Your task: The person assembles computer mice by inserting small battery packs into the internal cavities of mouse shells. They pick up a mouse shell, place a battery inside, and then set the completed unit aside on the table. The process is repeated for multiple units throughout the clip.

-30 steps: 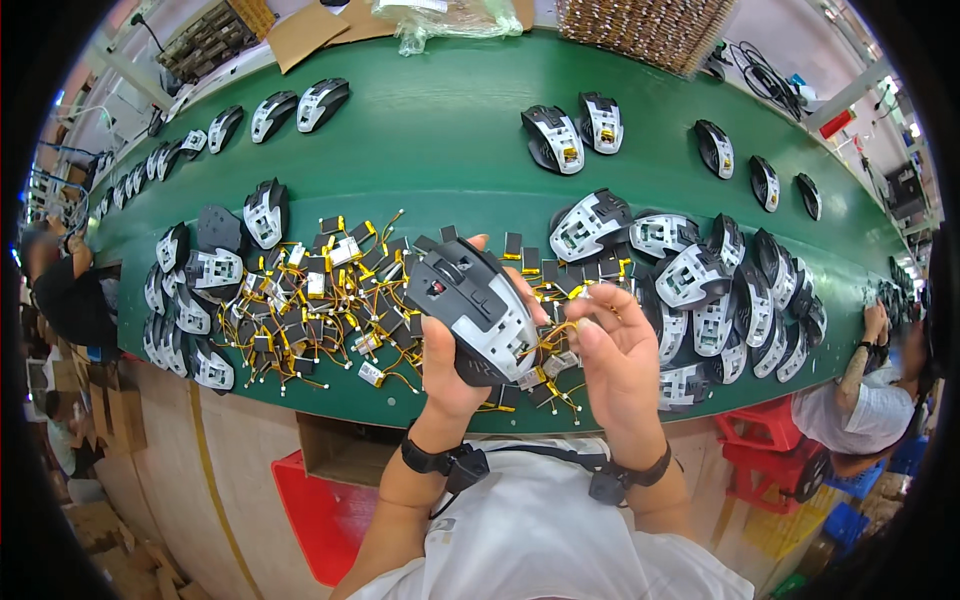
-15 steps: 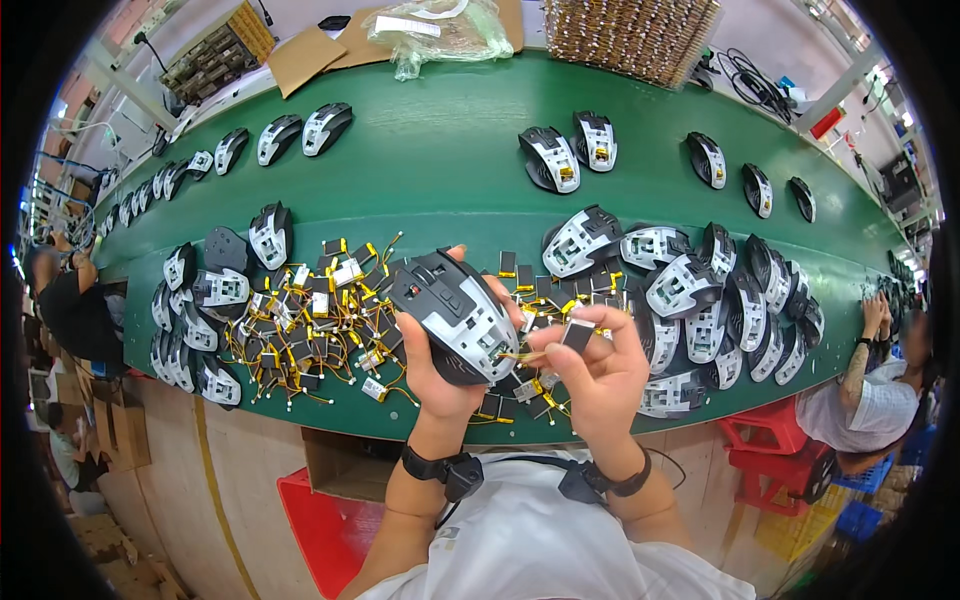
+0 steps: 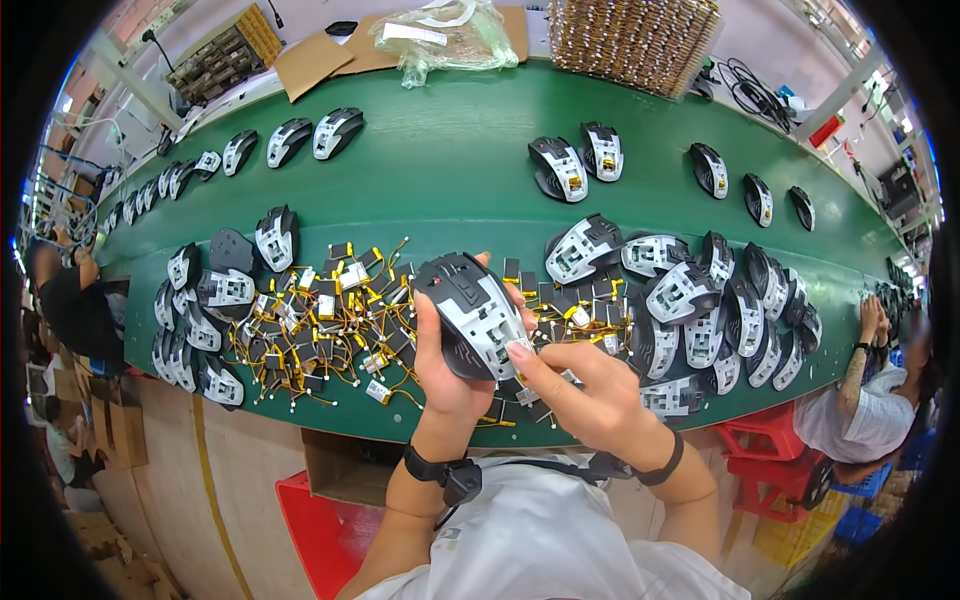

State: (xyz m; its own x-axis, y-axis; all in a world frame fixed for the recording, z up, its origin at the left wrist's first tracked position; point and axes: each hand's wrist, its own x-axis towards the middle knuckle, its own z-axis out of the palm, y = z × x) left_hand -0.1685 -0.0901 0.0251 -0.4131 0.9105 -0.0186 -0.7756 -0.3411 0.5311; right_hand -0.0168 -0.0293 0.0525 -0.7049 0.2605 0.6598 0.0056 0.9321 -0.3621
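Observation:
My left hand (image 3: 448,370) is wrapped round a black and silver-grey computer mouse shell (image 3: 470,315), its open inner slots facing up. At the mouse's near right end, the thumb tip of my right hand (image 3: 590,395) presses against the shell. The fingers of that hand are curled, and whatever lies under them is hidden. Below the mouse and to its left spreads a heap of small battery packs (image 3: 318,340) with yellow tape, thin wires and white plugs. More of these packs lie just beyond and right of my hands.
Several mouse shells (image 3: 700,290) crowd the green bench at right, others (image 3: 205,300) at left. A spaced row (image 3: 288,142) runs along the far strip. Behind stand a partitioned tray (image 3: 632,45) and a plastic bag (image 3: 445,40). Co-workers sit at both ends.
My right hand has turned over and brought its thumb onto the mouse's near end. The battery pack it held in plain sight is now hidden. My left hand keeps the mouse, shifted slightly right.

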